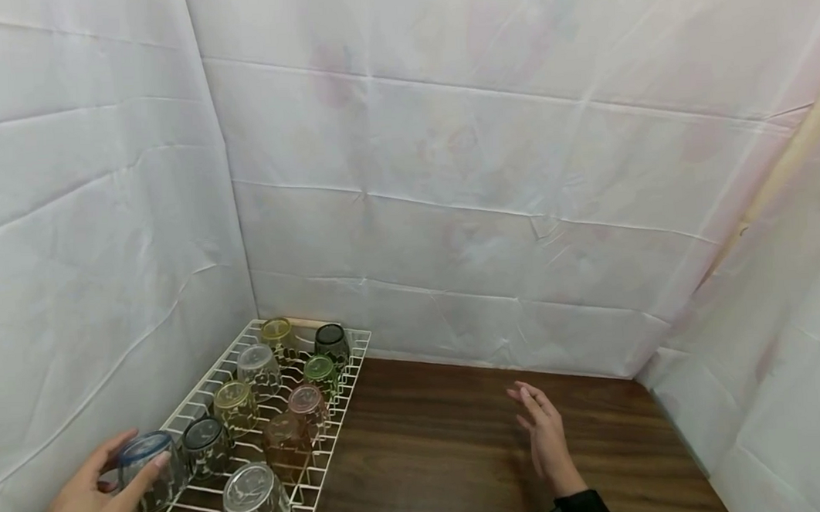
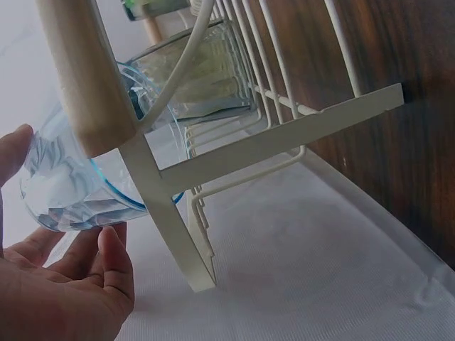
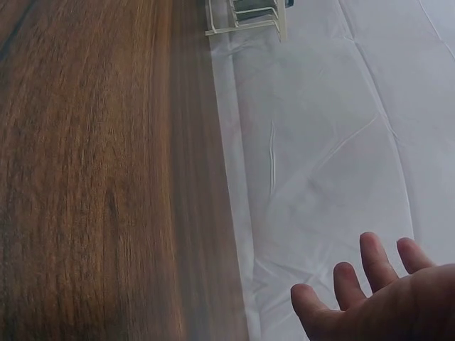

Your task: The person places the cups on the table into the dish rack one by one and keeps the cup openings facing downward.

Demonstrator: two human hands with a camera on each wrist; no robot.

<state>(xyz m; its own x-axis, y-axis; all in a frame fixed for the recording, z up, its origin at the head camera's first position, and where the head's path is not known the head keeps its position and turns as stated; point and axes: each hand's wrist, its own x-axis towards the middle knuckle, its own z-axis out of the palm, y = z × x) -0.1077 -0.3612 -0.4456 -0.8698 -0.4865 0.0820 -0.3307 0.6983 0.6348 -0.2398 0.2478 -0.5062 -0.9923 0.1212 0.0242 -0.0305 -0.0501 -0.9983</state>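
Observation:
At the near left corner of a white wire rack (image 1: 322,489), my left hand (image 1: 91,493) grips a clear blue glass (image 1: 158,474), thumb on one side and fingers on the other. In the left wrist view the blue glass (image 2: 67,177) shows beside the rack's wooden handle (image 2: 89,78), which partly covers it. A dark grey glass (image 1: 206,446) stands upside down right next to it. My right hand (image 1: 548,434) hovers over the brown table with its fingers loosely extended, holding nothing; the right wrist view shows the same bare fingers (image 3: 348,284).
Several more upturned glasses stand in two rows on the rack, among them a clear glass (image 1: 256,500) near the handle and an amber glass (image 1: 288,444). The wood-grain table (image 1: 420,456) extends to the right. White cloth walls (image 1: 447,169) enclose the back and sides.

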